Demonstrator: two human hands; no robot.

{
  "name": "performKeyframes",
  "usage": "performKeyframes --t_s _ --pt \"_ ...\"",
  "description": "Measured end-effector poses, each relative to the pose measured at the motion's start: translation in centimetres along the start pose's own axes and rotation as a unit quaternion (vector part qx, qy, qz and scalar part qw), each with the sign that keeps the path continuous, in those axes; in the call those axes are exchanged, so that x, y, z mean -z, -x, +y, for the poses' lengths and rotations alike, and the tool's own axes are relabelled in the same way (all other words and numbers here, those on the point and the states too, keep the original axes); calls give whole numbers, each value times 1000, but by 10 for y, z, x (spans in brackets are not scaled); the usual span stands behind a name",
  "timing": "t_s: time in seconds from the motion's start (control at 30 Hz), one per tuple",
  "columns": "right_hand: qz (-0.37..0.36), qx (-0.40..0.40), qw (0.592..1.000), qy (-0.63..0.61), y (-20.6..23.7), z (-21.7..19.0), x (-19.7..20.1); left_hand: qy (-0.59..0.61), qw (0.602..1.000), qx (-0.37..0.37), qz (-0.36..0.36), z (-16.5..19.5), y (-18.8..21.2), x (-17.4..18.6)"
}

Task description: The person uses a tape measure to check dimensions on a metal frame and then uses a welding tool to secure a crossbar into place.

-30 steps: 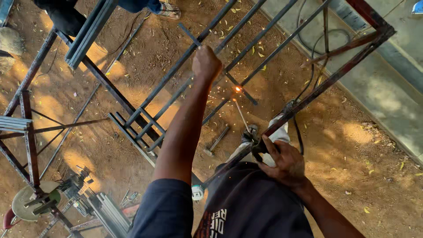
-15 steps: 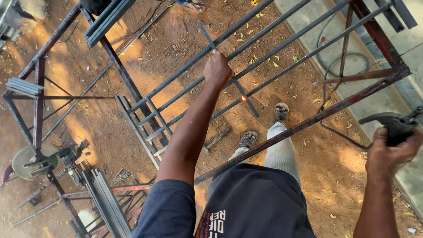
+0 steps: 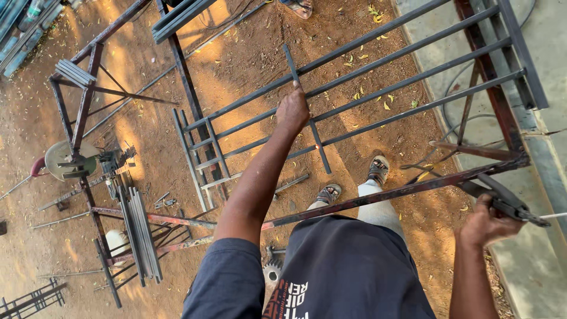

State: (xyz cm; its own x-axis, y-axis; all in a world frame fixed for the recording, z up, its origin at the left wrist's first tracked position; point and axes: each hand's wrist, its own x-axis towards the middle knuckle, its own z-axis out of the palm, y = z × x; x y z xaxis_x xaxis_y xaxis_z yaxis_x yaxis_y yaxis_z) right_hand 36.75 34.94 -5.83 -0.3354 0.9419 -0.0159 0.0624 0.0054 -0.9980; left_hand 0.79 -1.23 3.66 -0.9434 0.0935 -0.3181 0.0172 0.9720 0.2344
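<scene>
My left hand [image 3: 293, 111] reaches forward and grips a short dark metal bar [image 3: 307, 112] laid across the long bars of a steel grille frame [image 3: 378, 88]. My right hand [image 3: 481, 223] is closed on a black welding electrode holder [image 3: 509, 204] at the lower right, with a thin welding rod [image 3: 552, 216] sticking out to the right. The grille rests on a rusty frame rail [image 3: 390, 195] that runs in front of my legs and sandalled feet [image 3: 354, 182].
Bare dirt ground lies below. A rusty metal stand [image 3: 82, 118] with stacked flat bars [image 3: 140, 233] stands at the left, beside a round grinder disc [image 3: 66, 156]. A concrete strip [image 3: 531, 177] runs along the right. Another person's foot [image 3: 298, 7] shows at the top.
The weld glow on the cross bar is gone. My right hand has pulled the electrode holder away to the right. My left hand stays on the bar as the view shifts.
</scene>
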Motion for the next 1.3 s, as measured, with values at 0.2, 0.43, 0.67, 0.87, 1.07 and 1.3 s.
performKeyframes --t_s 0.2,0.43,0.67,0.87,1.07,1.3 --pt "-69 90 993 44 -11 -13 -6 -27 1000 1 -16 10 -7 -6" --pt "-134 121 975 127 -23 -15 -24 -52 998 -5 38 10 -8 -14" --pt "-155 1 975 162 -25 -18 -28 30 982 -19 184 12 20 -13" --pt "-178 7 949 261 -13 -30 -42 97 935 -130 317 -44 142 -42" --pt "-318 -76 780 533 47 -20 -61 249 879 20 406 -139 282 -69" --pt "-511 -77 545 661 102 -14 -72 100 879 289 367 -264 350 -63"
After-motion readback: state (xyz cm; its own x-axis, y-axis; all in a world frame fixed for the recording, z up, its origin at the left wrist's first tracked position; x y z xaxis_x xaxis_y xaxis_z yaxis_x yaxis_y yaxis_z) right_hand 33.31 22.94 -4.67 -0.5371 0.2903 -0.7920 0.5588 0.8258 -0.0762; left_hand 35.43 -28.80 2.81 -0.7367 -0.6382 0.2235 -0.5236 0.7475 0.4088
